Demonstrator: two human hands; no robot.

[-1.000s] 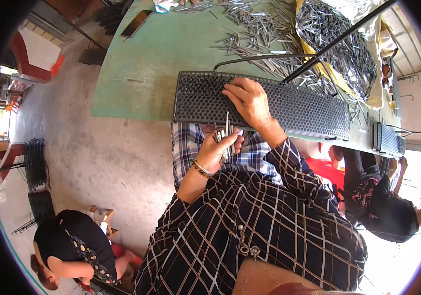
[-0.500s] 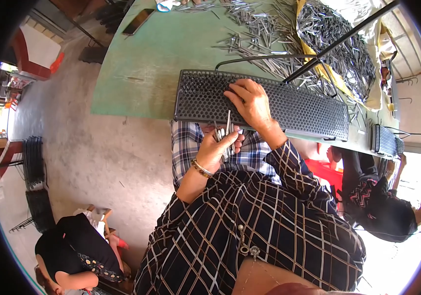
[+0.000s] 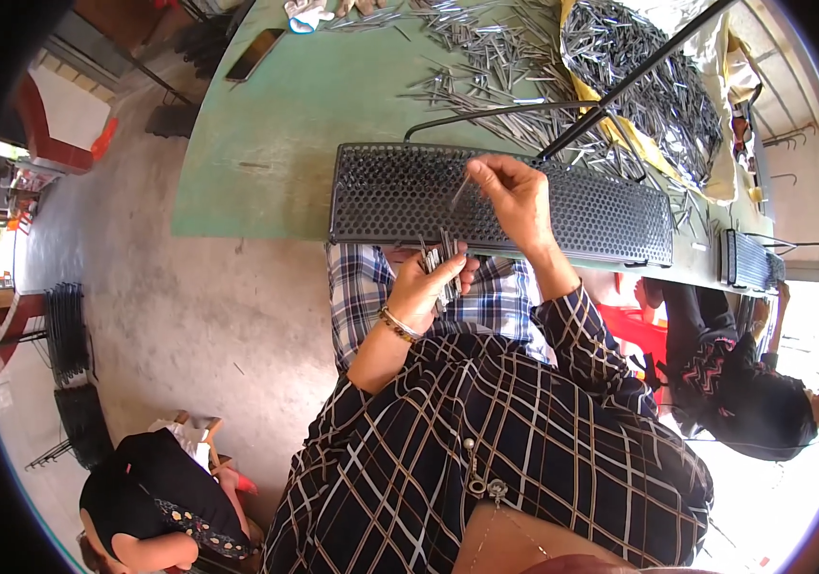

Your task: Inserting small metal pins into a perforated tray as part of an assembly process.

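My left hand (image 3: 419, 290) is closed around a bundle of thin metal strips (image 3: 441, 263) whose ends stick up, just below the near edge of a long black perforated metal rack (image 3: 390, 191). Above the rack's holes, my right hand (image 3: 524, 206) pinches one thin metal strip (image 3: 460, 194) between thumb and fingertip; the strip is blurred and slants down to the left. The rack lies at the table's near edge, with bent black rods behind it. Some of the rack is hidden behind my right hand.
Loose metal strips (image 3: 486, 105) lie scattered over the green table (image 3: 285, 134), beside a yellow-edged sack (image 3: 639, 81) full of them. A phone (image 3: 254, 55) and a white glove (image 3: 306, 14) lie at the far left. Two people (image 3: 166, 497) work nearby, one lower left, one at right.
My right hand has lifted slightly off the rack and shifted right, and a thin metal strip now shows in its pinch. My left hand keeps its bundle in nearly the same place.
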